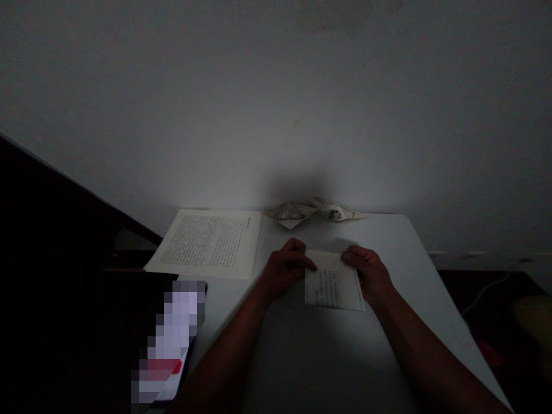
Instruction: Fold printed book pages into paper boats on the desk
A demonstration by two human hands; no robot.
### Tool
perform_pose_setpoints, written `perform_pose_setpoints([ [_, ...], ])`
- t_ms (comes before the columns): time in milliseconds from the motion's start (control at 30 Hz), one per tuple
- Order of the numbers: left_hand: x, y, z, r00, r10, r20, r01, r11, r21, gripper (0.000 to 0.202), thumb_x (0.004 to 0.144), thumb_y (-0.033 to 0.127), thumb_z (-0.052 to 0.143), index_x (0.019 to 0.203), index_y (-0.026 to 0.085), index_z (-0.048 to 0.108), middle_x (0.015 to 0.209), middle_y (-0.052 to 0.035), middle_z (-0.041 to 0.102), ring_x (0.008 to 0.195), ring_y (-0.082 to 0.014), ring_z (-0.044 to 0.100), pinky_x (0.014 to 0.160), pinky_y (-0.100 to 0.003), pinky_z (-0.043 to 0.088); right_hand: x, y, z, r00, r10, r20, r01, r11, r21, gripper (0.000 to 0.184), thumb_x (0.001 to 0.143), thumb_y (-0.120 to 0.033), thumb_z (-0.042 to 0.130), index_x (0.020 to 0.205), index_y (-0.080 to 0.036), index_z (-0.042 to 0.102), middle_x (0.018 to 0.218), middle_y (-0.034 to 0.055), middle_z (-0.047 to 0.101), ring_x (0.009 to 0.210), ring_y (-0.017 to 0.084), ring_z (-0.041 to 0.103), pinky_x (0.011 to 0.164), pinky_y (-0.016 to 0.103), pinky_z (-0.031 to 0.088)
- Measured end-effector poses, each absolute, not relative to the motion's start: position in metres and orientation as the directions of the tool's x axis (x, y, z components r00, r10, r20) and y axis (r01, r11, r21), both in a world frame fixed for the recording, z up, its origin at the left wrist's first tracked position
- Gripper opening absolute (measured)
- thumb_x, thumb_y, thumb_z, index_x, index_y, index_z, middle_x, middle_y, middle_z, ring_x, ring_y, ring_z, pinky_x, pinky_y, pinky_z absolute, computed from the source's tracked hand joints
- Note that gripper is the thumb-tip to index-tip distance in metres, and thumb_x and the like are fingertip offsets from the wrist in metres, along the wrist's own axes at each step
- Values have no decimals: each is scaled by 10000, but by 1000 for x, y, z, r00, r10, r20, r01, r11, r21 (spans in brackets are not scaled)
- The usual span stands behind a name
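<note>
Gripping a folded sheet [334,284] of printed paper at mid-table, a little right of centre, flat on the white table [302,356], printed face up. Pinching its far left corner with the left hand [284,270], fingers curled in over the edge. Pinching its far right corner with the right hand [371,276], fingertips on top and thumb apparently tucked beneath, though too dim to be sure of the thumb. Holding both far corners at once, most likely to stop the paper sliding and to hold the two sides level, with the near edge lying free on the tabletop. Reaching in with both forearms from the near edge, close to the body, probably for steadier pressure.

Further out, to the left and somewhat farther: a stack of printed pages [211,241], flat and square to the table, just apart from the left hand, seemingly placed for easy reach. At the far edge, hard against the wall [276,115]: one folded paper shape [290,214] and a second folded shape [338,214], touching tip to tip, set well back, presumably out of the way of the hands. At the near left: a dark object [86,333] overlapping the table edge, bearing a blurred patch with a red band. Off to the right, beyond the table: a pale cable [487,290] on a dark floor.

Dense rows of small print on the sheet and the pages, too small and dim to read. No brand or label legible anywhere.
</note>
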State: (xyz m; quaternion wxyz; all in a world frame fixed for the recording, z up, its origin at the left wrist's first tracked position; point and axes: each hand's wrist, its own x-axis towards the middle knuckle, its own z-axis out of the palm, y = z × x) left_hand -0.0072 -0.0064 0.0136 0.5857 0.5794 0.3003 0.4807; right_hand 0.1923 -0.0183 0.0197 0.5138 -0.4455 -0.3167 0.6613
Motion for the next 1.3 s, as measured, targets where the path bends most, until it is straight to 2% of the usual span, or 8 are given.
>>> perform_pose_setpoints([
  [133, -6, -4, 13, 318, 946, -61, -369, 182, 911, 350, 662, 248, 673, 1002, 188, 618, 885, -36, 545, 731, -141, 541, 616, -252, 421, 196, -16, 10, -24, 985, -172, -371, -169, -913, 277, 610, -326, 761, 513, -176, 549, 413, -69, 435, 333, 49, 334, 341, 200, 241],
  [233, -2, -7, 15, 327, 928, -177, -194, 249, 949, 321, 710, 387, 659, 919, 148, 605, 795, -24, 573, 678, -137, 540, 597, -249, 403, 197, -16, 2, 29, 997, -69, -227, -61, -972, 269, 660, -345, 745, 554, -174, 567, 442, -65, 452, 346, 54, 362, 344, 200, 243],
  [333, 4, -13, 17, 175, 979, -104, 173, 73, 982, 385, 763, 496, 590, 625, 143, 519, 563, 41, 434, 547, -90, 419, 530, -224, 316, 196, -18, 0, 45, 999, 6, -52, 8, -999, 287, 703, -364, 720, 561, -171, 562, 419, -63, 438, 347, 59, 373, 343, 200, 249],
  [467, 8, -17, 19, 28, 998, 54, 398, -60, 915, 454, 829, 513, 498, 554, 162, 415, 508, 62, 336, 514, -76, 337, 503, -219, 266, 193, -21, 6, 33, 993, 111, 92, 108, -990, 294, 749, -366, 682, 565, -172, 561, 418, -56, 444, 364, 65, 400, 354, 199, 280],
  [567, 6, -16, 21, 54, 998, 17, 383, -36, 923, 440, 796, 528, 541, 576, 154, 472, 520, 56, 384, 515, -78, 365, 494, -214, 281, 192, -23, 9, 11, 988, 152, 164, 148, -975, 274, 770, -358, 664, 586, -173, 581, 438, -46, 479, 383, 70, 431, 369, 196, 305],
  [800, -3, -13, 24, 297, 921, -250, 259, 175, 950, 360, 679, 464, 693, 699, 106, 662, 644, -22, 612, 566, -121, 533, 530, -228, 399, 193, -24, 10, -53, 989, 138, 238, 147, -960, 258, 784, -366, 650, 617, -172, 616, 461, -30, 527, 407, 84, 476, 392, 195, 341],
  [1100, -4, -14, 28, 330, 915, -231, 244, 154, 958, 316, 652, 359, 724, 845, 109, 709, 817, -69, 706, 712, -175, 626, 635, -264, 477, 191, -25, 11, -155, 979, 129, 286, 170, -943, 273, 762, -382, 668, 595, -175, 610, 499, -25, 520, 456, 91, 476, 427, 200, 352],
  [1300, -6, -11, 25, 332, 904, -269, 198, 212, 957, 322, 628, 378, 742, 773, 92, 704, 719, -64, 686, 622, -164, 611, 579, -262, 463, 192, -24, 8, -110, 982, 153, 300, 179, -937, 303, 788, -404, 630, 587, -177, 619, 499, -11, 532, 450, 102, 482, 424, 213, 371],
])
